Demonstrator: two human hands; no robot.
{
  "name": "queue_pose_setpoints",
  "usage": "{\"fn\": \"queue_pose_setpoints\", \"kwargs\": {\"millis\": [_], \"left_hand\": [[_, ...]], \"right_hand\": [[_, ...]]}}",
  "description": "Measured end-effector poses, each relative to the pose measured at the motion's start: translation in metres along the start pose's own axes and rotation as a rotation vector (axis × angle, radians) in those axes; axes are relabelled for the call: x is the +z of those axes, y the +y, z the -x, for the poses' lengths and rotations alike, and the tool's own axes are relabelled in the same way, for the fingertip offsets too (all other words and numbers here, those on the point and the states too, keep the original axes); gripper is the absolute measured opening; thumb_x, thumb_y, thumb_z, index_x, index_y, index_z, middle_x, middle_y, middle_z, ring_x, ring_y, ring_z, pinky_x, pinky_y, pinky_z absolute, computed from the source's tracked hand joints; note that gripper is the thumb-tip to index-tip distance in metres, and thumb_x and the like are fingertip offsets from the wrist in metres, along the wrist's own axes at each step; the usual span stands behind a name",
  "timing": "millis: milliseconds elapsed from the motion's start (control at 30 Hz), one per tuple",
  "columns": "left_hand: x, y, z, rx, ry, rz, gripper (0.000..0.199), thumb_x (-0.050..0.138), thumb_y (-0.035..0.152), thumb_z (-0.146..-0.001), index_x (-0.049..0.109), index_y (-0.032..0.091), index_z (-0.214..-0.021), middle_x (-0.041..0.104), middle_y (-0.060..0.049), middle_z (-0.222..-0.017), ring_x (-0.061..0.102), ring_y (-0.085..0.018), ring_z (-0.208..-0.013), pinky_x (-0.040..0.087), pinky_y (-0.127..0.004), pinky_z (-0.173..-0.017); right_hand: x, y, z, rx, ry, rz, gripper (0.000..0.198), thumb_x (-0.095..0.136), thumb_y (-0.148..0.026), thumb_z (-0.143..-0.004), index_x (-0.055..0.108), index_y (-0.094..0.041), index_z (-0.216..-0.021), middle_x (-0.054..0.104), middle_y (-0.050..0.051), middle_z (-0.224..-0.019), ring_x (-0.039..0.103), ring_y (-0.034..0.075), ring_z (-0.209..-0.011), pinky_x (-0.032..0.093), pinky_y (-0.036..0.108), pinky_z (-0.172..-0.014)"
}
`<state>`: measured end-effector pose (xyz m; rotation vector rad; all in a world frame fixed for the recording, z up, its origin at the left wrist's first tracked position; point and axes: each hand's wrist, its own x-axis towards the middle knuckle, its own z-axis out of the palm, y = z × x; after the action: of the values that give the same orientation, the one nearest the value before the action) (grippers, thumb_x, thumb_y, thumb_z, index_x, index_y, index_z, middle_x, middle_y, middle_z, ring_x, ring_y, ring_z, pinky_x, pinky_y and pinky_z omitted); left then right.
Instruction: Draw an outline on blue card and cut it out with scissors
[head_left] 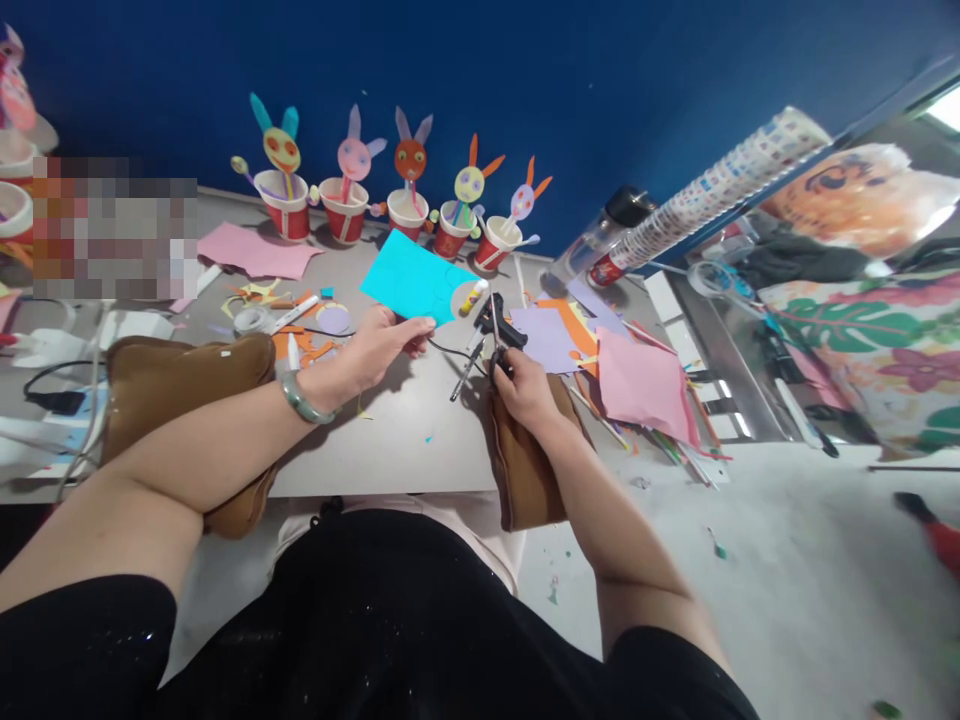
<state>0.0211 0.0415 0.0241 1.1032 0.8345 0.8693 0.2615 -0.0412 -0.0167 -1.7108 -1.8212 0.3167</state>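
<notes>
From the head view, we saw a bright turquoise paper sheet (pixel 405 275), flat and angular, with a curved bite out of its right edge and faint drawn curves beside it. It was held over the grey desk (pixel 397 445), near a row of red-and-white paper cups (pixel 409 214). Our left hand (pixel 379 352) pinched its lower edge, thumb on top, most of it extending beyond the fingers. Our right hand (pixel 525 390) grasped black-handled scissors (pixel 496 366), apart from the sheet.

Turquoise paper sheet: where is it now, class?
In the head view, the turquoise paper sheet is slightly left of centre, with its near edge in the left hand and the row of red paper cups just beyond it.
</notes>
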Motion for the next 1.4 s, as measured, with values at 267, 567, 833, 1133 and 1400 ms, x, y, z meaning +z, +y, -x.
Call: {"fn": "queue_pose_setpoints", "kwargs": {"millis": [267, 567, 833, 1133, 1400], "left_hand": [[0.0, -0.003, -0.004, -0.024, 0.05, 0.025, 0.023, 0.074, 0.029, -0.074, 0.065, 0.015, -0.059, 0.062, 0.0, -0.055, 0.055, -0.008, -0.051, 0.042, -0.022, -0.051], [-0.009, 0.006, -0.009, 0.009, 0.095, 0.0, 0.024, 0.072, 0.032, -0.077, 0.067, 0.015, -0.061, 0.064, -0.001, -0.056, 0.056, -0.009, -0.052, 0.045, -0.023, -0.054], [-0.015, 0.02, -0.012, 0.018, 0.208, 0.073, 0.029, 0.075, 0.038, -0.077, 0.067, 0.014, -0.062, 0.068, -0.003, -0.063, 0.06, -0.009, -0.058, 0.047, -0.023, -0.058], [-0.015, 0.023, -0.006, 0.024, 0.187, 0.123, 0.033, 0.077, 0.046, -0.075, 0.074, 0.013, -0.072, 0.076, -0.008, -0.076, 0.066, -0.013, -0.067, 0.054, -0.027, -0.067], [-0.011, 0.011, -0.003, -0.058, 0.084, 0.147, 0.03, 0.078, 0.042, -0.076, 0.077, 0.013, -0.075, 0.077, -0.009, -0.077, 0.069, -0.013, -0.067, 0.056, -0.027, -0.069]], "right_hand": [[0.022, -0.009, -0.033, 0.158, 0.052, -0.115, 0.041, 0.057, -0.05, -0.089, 0.037, -0.024, -0.064, 0.042, -0.003, -0.058, 0.037, 0.014, -0.059, 0.03, 0.03, -0.06], [0.027, -0.058, -0.061, 0.138, 0.177, -0.778, 0.033, 0.061, -0.053, -0.09, 0.058, -0.022, -0.078, 0.063, 0.001, -0.077, 0.059, 0.014, -0.069, 0.047, 0.029, -0.066], [0.021, -0.05, -0.042, -0.128, -0.109, -0.727, 0.027, 0.072, -0.044, -0.083, 0.058, -0.022, -0.081, 0.06, 0.002, -0.087, 0.057, 0.017, -0.082, 0.045, 0.034, -0.078], [0.015, -0.053, -0.041, -0.009, -0.427, -0.715, 0.05, 0.073, -0.067, -0.077, 0.057, -0.02, -0.074, 0.056, 0.001, -0.079, 0.05, 0.015, -0.073, 0.04, 0.03, -0.068], [0.017, -0.061, -0.037, 0.011, -0.47, -0.721, 0.062, 0.063, -0.081, -0.076, 0.054, -0.02, -0.073, 0.055, 0.001, -0.078, 0.046, 0.015, -0.069, 0.037, 0.029, -0.064]]}}
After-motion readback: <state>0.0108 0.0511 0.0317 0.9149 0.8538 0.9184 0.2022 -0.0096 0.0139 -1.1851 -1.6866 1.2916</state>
